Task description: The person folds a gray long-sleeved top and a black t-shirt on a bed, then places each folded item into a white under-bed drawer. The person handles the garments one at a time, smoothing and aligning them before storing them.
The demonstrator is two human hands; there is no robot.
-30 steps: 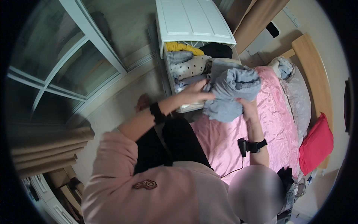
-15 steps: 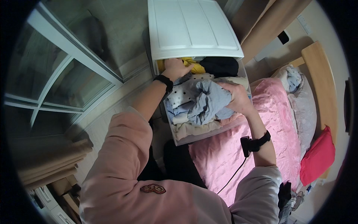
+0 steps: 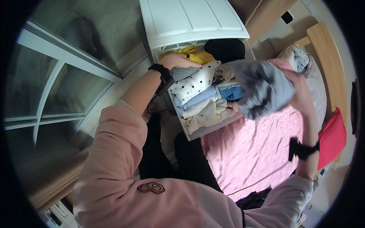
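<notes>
A crumpled grey-blue garment point(image 3: 262, 89), smeared by motion, hangs from my right hand point(image 3: 292, 74) above the pink bedding, just past the drawer's right side. My right fingers are closed on its edge and partly hidden by it. My left hand point(image 3: 176, 60) lies inside the pulled-out drawer point(image 3: 207, 131), between a yellow cloth point(image 3: 199, 55) and a folded checked cloth point(image 3: 183, 73); the fingers that show are stretched out. Nearer me in the drawer are a white cloth with black dots point(image 3: 195, 84), a rolled blue denim piece point(image 3: 231, 92) and several cream pieces point(image 3: 209, 114).
The white storage unit point(image 3: 194, 19) stands at the far side, a black bundle point(image 3: 225, 50) in its drawer's back corner. Pink bedding point(image 3: 254, 148) covers the bed at right, with a wooden headboard point(image 3: 330, 68) and a red cushion point(image 3: 332, 138). Glass doors point(image 3: 81, 91) are at left.
My right hand has lifted the grey-blue garment out of the drawer and carried it right, over the bed. The folded clothes beneath now show. My left hand stays at the drawer's back left.
</notes>
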